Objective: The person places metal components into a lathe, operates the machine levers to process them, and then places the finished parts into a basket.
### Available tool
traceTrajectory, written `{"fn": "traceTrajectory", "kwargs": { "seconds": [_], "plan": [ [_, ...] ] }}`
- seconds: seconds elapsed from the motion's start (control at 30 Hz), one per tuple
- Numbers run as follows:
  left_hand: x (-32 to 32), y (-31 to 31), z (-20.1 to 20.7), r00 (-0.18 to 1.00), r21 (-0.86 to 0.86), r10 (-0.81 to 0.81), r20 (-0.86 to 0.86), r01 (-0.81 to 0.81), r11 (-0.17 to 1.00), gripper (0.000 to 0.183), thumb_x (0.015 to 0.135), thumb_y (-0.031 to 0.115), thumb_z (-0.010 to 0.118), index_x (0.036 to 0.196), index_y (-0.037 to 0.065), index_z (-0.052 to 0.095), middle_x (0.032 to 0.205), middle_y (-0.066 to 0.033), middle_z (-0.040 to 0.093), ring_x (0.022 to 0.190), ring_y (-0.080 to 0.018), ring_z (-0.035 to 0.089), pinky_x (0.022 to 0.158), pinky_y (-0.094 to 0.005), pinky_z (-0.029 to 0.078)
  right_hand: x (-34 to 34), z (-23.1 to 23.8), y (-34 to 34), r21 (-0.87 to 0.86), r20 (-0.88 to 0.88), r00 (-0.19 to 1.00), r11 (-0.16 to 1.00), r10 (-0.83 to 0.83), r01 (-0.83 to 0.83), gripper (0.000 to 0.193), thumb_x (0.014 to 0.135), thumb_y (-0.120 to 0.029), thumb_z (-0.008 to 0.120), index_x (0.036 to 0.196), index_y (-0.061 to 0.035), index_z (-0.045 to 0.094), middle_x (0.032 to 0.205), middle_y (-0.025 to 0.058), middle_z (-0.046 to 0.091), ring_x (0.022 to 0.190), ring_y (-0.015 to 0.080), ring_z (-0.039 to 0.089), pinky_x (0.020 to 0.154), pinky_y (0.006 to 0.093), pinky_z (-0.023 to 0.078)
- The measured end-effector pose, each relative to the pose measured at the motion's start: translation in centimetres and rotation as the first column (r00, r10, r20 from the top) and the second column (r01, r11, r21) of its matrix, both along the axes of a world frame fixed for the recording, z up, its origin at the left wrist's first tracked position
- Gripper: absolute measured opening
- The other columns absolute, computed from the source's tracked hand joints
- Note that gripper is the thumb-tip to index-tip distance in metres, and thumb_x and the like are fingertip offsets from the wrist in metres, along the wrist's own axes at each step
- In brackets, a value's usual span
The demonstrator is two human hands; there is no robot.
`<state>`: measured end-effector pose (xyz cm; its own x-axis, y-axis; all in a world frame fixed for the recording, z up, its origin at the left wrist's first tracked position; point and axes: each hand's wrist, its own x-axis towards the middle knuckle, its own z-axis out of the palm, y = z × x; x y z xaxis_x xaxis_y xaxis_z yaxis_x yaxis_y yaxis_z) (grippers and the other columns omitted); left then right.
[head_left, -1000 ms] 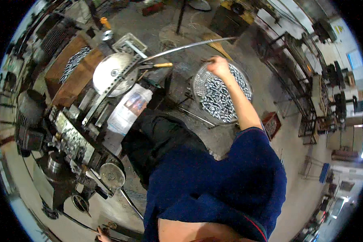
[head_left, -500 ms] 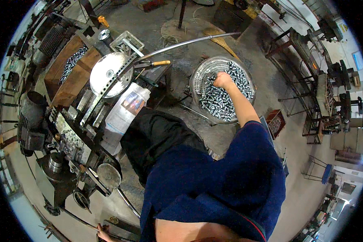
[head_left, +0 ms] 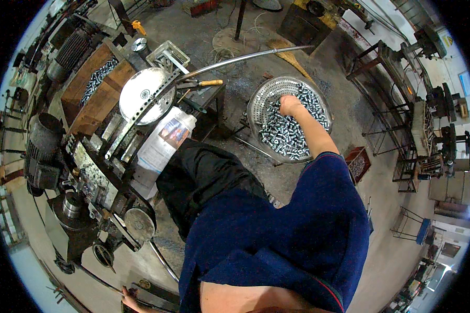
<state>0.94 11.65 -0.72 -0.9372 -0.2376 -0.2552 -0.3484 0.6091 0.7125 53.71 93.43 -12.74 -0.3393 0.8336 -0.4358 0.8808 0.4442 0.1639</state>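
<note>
My right hand (head_left: 289, 106) is over the upper left part of a round perforated metal basin (head_left: 263, 94), its fingers curled down at the edge of a heap of small shiny metal cylinders (head_left: 287, 133). The fingers look closed; what they hold, if anything, is hidden. Far off at the lower left, my left hand (head_left: 129, 300) is wrapped round a long dark rod (head_left: 102, 283) that runs out from the machine beside a handwheel (head_left: 103, 255). Only part of that hand shows.
At left stands a machine bench with a pale round disc (head_left: 141, 88), a perforated bar and a printed white bag (head_left: 164, 141). A long curved metal rod (head_left: 245, 56) juts out above the basin. A broom (head_left: 292, 60) lies behind it, a red bin (head_left: 357, 164) to its right.
My right hand stays in the basin, its fingers nearly in the same spot beside the metal pieces. The whole view has shifted slightly. My left hand remains at the rod.
</note>
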Motion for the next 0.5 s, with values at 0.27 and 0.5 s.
{"fn": "traceTrajectory", "kwargs": {
  "seconds": [0.27, 0.5],
  "plan": [
    [1.0, -0.5, 0.3, 1.000, 0.000, 0.013, 0.014, -0.013, 1.000, 0.039, 0.082, 0.034, 0.064, 0.064, 0.000, 0.054, 0.050, -0.0037, 0.049, 0.041, -0.0126, 0.045, 0.041, -0.0264, 0.035, -1.3, 1.5, 0.1, -0.016, 0.009, 1.000, 0.999, -0.030, 0.030, 0.036, 0.063, -0.024, 0.062, 0.094, -0.0071, 0.066, 0.103, 0.0153, 0.062, 0.096, 0.0283, 0.059, 0.084, 0.0363, 0.048],
    [-0.4, -1.9, -1.0, 0.965, 0.137, -0.163, -0.208, 0.193, 0.972, 0.038, 0.081, 0.031, 0.065, 0.059, 0.005, 0.047, 0.050, -0.0016, 0.044, 0.041, -0.0104, 0.041, 0.040, -0.0287, 0.032, -0.9, -1.3, 2.1, 0.069, -0.075, 0.995, 0.995, -0.071, 0.076, 0.035, 0.065, -0.029, 0.064, 0.088, -0.0023, 0.065, 0.095, 0.0192, 0.064, 0.090, 0.0312, 0.062, 0.082, 0.0399, 0.049]
  ]
}}
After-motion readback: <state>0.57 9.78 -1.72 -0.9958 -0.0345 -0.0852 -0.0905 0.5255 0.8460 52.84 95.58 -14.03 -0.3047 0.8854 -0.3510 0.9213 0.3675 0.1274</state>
